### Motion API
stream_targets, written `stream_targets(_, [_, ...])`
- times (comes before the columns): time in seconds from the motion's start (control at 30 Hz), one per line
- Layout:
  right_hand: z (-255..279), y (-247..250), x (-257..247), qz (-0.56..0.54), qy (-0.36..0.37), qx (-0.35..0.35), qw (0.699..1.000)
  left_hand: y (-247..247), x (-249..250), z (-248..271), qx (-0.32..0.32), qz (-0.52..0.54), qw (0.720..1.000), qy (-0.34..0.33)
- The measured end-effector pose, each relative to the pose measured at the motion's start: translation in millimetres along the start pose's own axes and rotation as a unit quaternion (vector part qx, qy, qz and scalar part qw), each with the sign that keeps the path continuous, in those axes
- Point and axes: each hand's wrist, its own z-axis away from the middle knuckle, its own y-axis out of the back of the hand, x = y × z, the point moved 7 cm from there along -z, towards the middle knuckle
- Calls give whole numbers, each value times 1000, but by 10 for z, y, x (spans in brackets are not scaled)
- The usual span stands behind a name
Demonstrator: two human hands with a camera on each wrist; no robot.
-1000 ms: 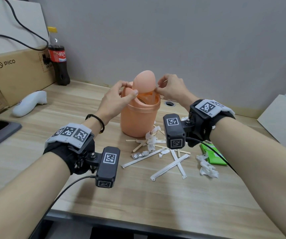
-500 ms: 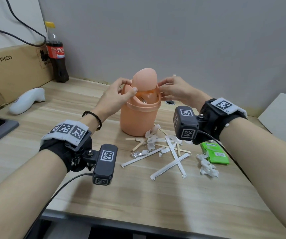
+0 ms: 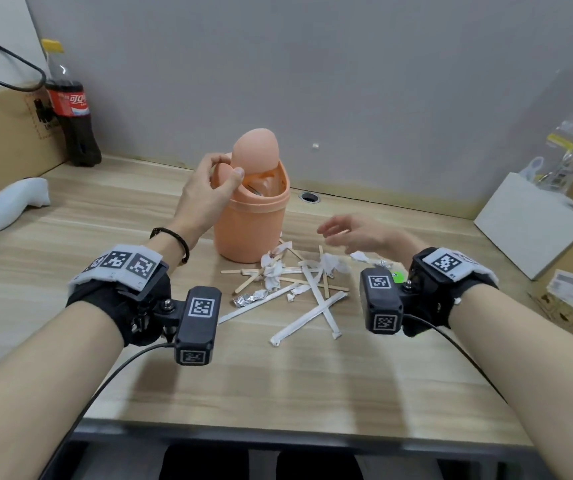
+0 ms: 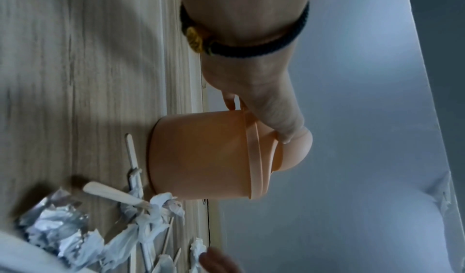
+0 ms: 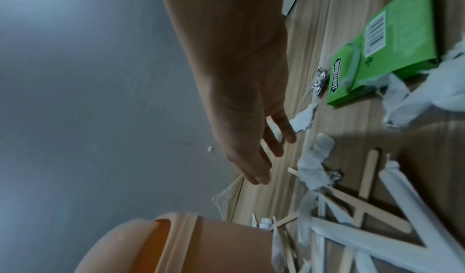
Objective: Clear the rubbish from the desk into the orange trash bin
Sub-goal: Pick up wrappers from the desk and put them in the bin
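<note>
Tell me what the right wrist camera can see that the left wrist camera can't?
Only the right wrist view shows the green packet lying on the desk and the open, empty right hand above the scraps. Only the left wrist view shows the left hand holding the lid tipped open, and the crumpled foil. Both show the orange trash bin, wooden sticks and white paper scraps.

Red label on dark cola bottle [image 3: 74,123]: white Chinese characters. Flat green cardboard packet [image 5: 387,44]: "DOUBLEMINT", barcode.
</note>
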Motion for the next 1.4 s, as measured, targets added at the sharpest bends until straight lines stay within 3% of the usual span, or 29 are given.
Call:
stream_targets(0.2, [6, -213, 119, 139, -41, -36, 989, 17, 4, 19, 6, -8, 1000, 6])
stream_targets(0.3, [-48, -265, 209, 179, -52, -8, 982, 16, 1, 28, 6, -5, 1000, 9])
stream_targets(0.57, [-62, -223, 194, 142, -40, 71, 986, 15, -3, 32, 0, -7, 1000, 11])
stream_targets(0.8, [20, 103, 45, 61, 1, 172, 983, 9, -14, 26, -2, -8, 1000, 11])
stream_targets(0.97, [1, -33, -154, 96, 29, 91, 991, 14, 1, 30, -4, -7, 1000, 11])
stream_targets(1.2, [-97, -387, -5, 129, -12, 9, 992, 24, -2, 52, -11, -4, 1000, 15])
stream_targets(1.4, [-66, -413, 36, 127, -14, 45, 991, 26, 12, 57, -4, -8, 1000, 14])
